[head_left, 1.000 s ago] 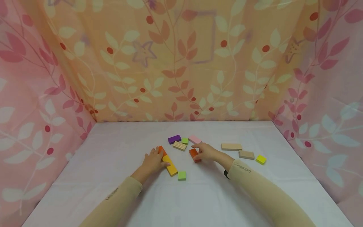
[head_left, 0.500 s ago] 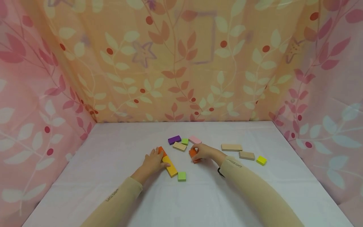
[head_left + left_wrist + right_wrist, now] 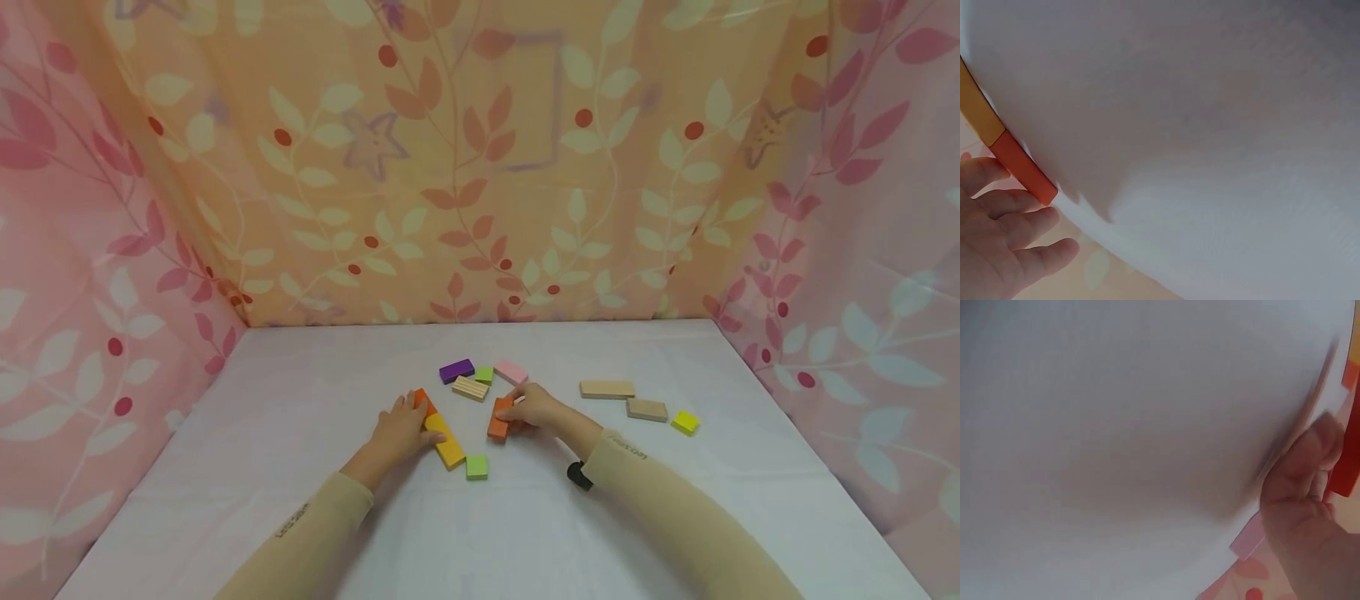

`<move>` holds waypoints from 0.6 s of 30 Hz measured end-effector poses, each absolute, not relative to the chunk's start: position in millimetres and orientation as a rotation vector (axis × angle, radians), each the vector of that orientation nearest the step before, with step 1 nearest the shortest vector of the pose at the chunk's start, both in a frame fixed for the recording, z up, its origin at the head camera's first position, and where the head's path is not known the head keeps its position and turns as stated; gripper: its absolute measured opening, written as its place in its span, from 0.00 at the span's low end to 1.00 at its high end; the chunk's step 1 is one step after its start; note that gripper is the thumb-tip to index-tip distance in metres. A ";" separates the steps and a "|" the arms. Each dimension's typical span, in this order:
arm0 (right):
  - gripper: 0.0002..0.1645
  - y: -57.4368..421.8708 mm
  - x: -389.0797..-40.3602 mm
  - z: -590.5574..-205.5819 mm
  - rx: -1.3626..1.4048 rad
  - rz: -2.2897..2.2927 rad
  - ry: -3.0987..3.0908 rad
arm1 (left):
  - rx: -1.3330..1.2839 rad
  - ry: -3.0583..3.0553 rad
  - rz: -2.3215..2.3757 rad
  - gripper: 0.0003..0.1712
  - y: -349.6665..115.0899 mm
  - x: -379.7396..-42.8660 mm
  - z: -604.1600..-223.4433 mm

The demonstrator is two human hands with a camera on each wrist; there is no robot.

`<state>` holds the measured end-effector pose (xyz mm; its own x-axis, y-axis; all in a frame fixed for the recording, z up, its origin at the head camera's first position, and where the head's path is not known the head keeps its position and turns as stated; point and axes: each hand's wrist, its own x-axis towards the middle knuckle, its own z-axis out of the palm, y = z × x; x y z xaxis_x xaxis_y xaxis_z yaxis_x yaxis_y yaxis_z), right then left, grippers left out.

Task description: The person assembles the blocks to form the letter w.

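In the head view my left hand (image 3: 397,429) rests along a row of two blocks laid end to end. Its fingertips touch the orange block (image 3: 425,402), and the thumb lies at the yellow-orange block (image 3: 450,452). The left wrist view shows those fingers loosely extended against the side of the orange block (image 3: 1022,167). My right hand (image 3: 542,407) pinches a red-orange block (image 3: 497,427) between thumb and fingers, to the right of that row. In the right wrist view part of this block (image 3: 1350,464) shows beyond the thumb.
A light green block (image 3: 477,467) lies by the row's near end. Behind sit a purple block (image 3: 457,371), a second green block (image 3: 484,375), a striped wooden block (image 3: 470,388) and a pink one (image 3: 512,372). Wooden blocks (image 3: 607,389) and a yellow block (image 3: 685,422) lie right.
My right hand has taken hold of the red-orange block, turned it and brought it slightly left, towards the row. The left hand stays at the row.
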<state>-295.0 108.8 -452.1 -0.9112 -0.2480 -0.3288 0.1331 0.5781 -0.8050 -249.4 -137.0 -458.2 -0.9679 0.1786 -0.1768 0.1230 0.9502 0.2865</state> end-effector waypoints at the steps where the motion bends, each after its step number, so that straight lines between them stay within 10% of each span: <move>1: 0.23 106.3 -292.2 -451.8 -0.098 -1.267 2.413 | 0.230 2.907 0.404 0.46 -137.1 -249.7 -458.5; 18: 0.16 106.4 -289.2 -451.7 -0.290 -1.040 2.426 | 0.243 2.921 0.390 0.45 -137.8 -249.3 -458.0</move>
<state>-289.2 106.4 -451.7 -0.8615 -0.3709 -0.3467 -0.0046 0.6885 -0.7252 -249.3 -137.8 -458.0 -0.9696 0.1855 -0.1597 0.1371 0.9521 0.2735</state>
